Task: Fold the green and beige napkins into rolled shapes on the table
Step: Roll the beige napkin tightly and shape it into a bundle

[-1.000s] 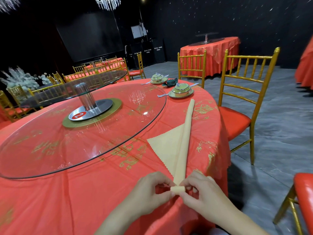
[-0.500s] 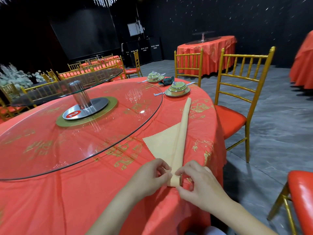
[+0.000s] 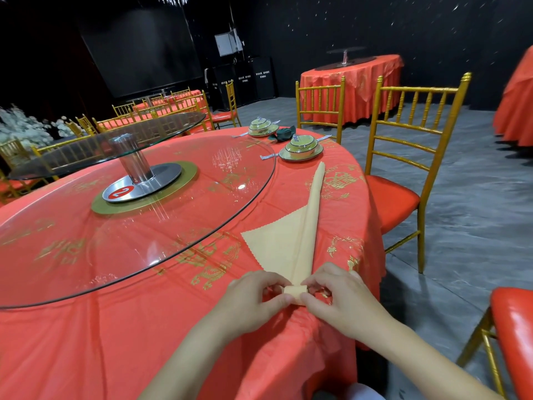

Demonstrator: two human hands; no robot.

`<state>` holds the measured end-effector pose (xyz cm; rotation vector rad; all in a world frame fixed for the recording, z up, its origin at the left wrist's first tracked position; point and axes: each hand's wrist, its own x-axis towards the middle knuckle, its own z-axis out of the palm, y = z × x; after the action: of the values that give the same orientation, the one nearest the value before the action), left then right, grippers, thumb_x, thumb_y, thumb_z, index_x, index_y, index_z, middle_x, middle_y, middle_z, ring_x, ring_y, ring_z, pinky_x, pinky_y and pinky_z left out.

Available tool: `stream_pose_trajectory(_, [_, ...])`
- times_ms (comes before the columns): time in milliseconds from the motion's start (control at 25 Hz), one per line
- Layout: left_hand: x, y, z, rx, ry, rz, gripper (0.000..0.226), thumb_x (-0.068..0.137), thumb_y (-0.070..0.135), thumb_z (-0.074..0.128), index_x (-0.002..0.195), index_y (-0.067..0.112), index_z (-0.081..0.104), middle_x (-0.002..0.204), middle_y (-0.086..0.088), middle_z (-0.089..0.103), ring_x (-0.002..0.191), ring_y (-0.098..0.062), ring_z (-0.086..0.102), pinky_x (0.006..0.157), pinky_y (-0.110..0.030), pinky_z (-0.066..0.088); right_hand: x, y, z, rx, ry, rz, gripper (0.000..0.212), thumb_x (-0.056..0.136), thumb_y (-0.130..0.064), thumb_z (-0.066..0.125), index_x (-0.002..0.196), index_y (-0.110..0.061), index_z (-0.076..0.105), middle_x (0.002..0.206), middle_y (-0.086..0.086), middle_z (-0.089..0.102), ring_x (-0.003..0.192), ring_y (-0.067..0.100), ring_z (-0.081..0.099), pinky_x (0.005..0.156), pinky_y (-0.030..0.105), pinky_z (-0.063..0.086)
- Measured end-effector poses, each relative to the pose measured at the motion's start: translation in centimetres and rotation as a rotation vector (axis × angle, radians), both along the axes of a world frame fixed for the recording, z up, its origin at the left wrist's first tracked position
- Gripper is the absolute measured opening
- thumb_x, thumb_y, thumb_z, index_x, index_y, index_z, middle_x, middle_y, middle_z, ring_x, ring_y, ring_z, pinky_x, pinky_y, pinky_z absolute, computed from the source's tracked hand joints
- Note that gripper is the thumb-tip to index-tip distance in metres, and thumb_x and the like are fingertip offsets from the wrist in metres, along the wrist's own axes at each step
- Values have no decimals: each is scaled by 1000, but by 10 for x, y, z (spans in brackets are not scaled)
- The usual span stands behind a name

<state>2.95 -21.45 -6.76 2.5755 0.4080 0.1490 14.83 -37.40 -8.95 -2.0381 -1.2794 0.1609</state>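
The beige napkin (image 3: 306, 226) is lying on the red-clothed worktop (image 3: 129, 347), just right of the glass turntable (image 3: 138, 215). It is forming a long narrow band, with a triangular flap spreading toward the turntable. Its near end is curling into a small tight coil, probably the start of the roll. The left hand (image 3: 253, 295) and right hand (image 3: 337, 298) are flanking that coil, their fingers (image 3: 277, 301) pinching its two sides, apparently to stop it unwinding. The green napkin (image 3: 284, 133), already rolled, is sitting beyond the turntable's far right edge, between two bowl settings (image 3: 301, 145).
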Motion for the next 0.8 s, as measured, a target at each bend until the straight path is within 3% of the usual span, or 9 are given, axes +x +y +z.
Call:
stream_pose_trajectory(80, [8, 2, 3, 1, 40, -14, 35, 79, 55, 47, 100, 33, 65, 84, 17, 60, 81, -5, 52, 86, -40, 45, 0, 0, -1, 37, -38, -31, 52, 72, -67, 31, 108, -41, 57, 90, -25, 47, 88, -13, 45, 87, 23, 27])
stream_pose_trajectory(240, [20, 5, 5, 37, 76, -23, 24, 90, 44, 48, 93, 28, 66, 84, 13, 62, 86, -12, 57, 82, -34, 45, 1, 1, -4, 57, -79, -81, 39, 73, -61, 45, 99, -38, 62, 90, -20, 49, 86, -5, 50, 83, 23, 32])
stream_pose_trajectory(440, [30, 5, -2, -21, -43, 70, 22, 85, 50, 57, 71, 33, 59, 59, 20, 54, 58, 1, 49, 59, -26, 37, 10, 2, -10, 29, -135, -110, 40, 66, -55, 53, 99, -35, 62, 88, -23, 45, 86, -5, 47, 76, 16, 31])
stream_pose_trajectory(600, [26, 5, -9, -13, -265, 7, 24, 75, 56, 60, 90, 37, 57, 83, 20, 58, 74, -1, 55, 71, -26, 44, 22, 8, -4, 3, -79, -70, 53, 63, -63, 43, 104, -35, 64, 90, -21, 46, 87, -7, 41, 85, 14, 26])
stream_pose_trajectory(720, [22, 11, -15, 46, -194, -104, 43, 73, 59, 63, 110, 44, 49, 96, 24, 59, 87, 3, 55, 81, -32, 47, 30, 11, 2, -38, -48, -49, 64, 58, -68, 36, 105, -36, 65, 93, -17, 51, 89, -3, 46, 88, 19, 27])
stream_pose_trajectory(800, [26, 14, -15, 83, -176, -115, 43, 74, 55, 61, 113, 47, 46, 96, 26, 60, 87, 5, 54, 82, -36, 47, 35, 12, 3, -55, -10, -25, 65, 58, -68, 37, 105, -36, 67, 92, -17, 51, 88, -2, 46, 87, 15, 26])
